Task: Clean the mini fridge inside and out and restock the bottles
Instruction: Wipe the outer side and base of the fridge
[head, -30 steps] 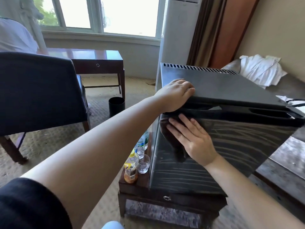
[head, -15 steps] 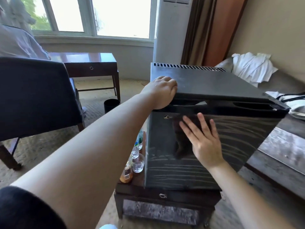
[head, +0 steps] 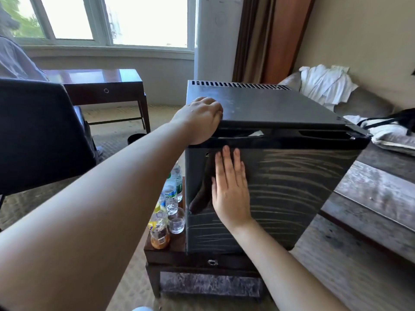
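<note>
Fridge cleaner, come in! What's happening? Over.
Left hand rests on mini fridge top corner. Right hand flat on streaky door. Bottles stand beside it, out of the way.

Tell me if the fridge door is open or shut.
Shut. The door lies closed against the fridge, no interior showing; the right hand lies flat on it, the left hand grips the top corner.

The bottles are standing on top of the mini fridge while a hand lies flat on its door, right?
No. The bottles stand beside the mini fridge, on the low wooden table at its left side, not on top. The head view shows it. The right hand does lie flat on its door.
</note>
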`<act>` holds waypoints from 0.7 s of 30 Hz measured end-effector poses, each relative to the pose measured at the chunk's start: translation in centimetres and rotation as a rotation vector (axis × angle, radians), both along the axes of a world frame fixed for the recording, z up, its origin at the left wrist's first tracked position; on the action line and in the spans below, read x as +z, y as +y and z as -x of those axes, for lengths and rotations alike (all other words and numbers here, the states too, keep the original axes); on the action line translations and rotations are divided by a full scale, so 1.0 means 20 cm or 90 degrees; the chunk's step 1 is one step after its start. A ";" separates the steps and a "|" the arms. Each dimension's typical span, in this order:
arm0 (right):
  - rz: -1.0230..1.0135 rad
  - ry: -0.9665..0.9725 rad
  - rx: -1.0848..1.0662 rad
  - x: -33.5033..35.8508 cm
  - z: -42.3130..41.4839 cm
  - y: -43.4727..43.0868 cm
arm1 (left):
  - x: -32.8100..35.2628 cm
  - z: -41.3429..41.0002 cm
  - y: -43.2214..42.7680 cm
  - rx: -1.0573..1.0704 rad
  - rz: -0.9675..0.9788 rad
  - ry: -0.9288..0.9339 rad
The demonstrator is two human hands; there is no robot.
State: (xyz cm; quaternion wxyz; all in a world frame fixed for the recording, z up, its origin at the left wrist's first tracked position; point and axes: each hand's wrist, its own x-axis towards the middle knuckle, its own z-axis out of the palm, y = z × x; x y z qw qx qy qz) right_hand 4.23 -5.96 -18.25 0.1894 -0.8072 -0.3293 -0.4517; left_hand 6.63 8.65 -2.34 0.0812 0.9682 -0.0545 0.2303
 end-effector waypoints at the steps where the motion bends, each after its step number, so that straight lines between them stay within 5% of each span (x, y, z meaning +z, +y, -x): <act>1: 0.027 -0.025 0.013 0.01 -0.02 -0.03 | 0.00 0.00 0.00 -0.001 -0.001 -0.002; 7: 0.093 -0.093 0.006 0.11 -0.17 -0.41 | 0.00 0.04 -0.03 -0.013 -0.062 -0.060; 14: -0.050 -0.032 -0.161 0.11 -0.25 -0.76 | -0.01 0.07 -0.19 -0.025 -0.138 -0.163; 21: -0.018 -0.066 0.008 0.13 -0.12 -0.42 | -0.05 -0.05 -0.46 0.071 -0.030 -0.098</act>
